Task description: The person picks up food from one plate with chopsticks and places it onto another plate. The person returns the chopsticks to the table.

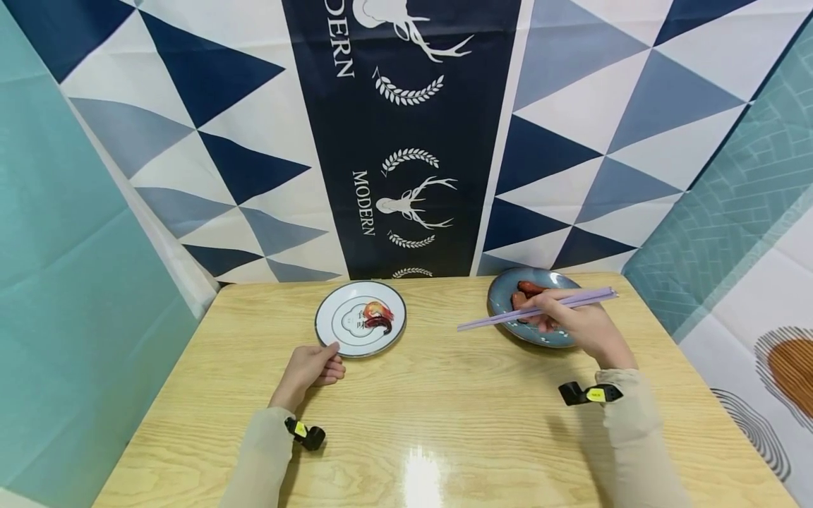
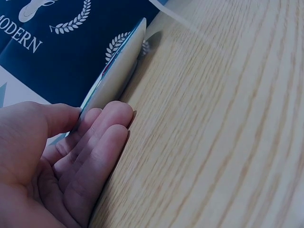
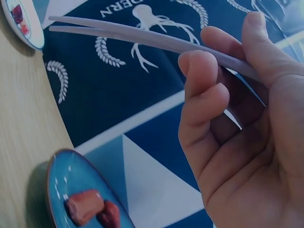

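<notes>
My left hand pinches the near rim of a white plate between thumb and fingers. In the left wrist view the plate shows edge-on, with the thumb on top of its rim. Dark lettering and a red-orange motif mark the plate's face. My right hand holds a pair of purple chopsticks, their tips pointing left and close together. Beneath that hand sits a blue plate bearing reddish-brown sausage-like pieces, partly hidden by the fingers in the head view. The chopsticks hold nothing at their tips.
Both plates are near the back of the wooden table, with a stretch of tabletop between them. A patterned cloth rises behind the table edge. Teal panels stand at the sides. Each wrist wears a small black camera.
</notes>
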A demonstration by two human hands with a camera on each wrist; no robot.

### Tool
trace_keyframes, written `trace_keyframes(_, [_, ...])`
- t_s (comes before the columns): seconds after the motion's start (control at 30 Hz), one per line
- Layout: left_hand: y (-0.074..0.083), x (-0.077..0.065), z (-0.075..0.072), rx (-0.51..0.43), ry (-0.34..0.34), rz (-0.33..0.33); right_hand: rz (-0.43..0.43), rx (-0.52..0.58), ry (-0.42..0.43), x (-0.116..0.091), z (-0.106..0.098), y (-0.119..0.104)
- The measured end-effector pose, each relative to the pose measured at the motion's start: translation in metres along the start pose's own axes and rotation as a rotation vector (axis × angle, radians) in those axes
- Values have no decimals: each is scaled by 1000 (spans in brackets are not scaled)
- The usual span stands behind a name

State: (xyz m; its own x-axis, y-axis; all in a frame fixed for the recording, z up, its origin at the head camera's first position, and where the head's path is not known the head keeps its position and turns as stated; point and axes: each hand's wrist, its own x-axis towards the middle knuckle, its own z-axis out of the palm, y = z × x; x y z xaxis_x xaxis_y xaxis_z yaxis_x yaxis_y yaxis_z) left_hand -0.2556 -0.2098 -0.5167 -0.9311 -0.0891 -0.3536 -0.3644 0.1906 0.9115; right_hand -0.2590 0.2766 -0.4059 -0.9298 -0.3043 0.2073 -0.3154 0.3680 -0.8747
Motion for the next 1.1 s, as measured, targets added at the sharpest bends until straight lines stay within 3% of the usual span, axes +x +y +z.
trace_keyframes(0.3, [3, 1, 1, -2, -7, 17, -21, -10, 46, -12, -18, 6])
trace_keyframes(0.67, [3, 2, 0, 4, -8, 14, 40, -134, 124, -19, -32, 14])
trace_keyframes(0.87, [0, 1, -1, 14, -1, 0, 66, -129, 134, -27, -38, 23])
trace_keyframes(1.1, [-2, 2, -1, 0, -7, -12, 13, -133, 180, -35, -50, 32])
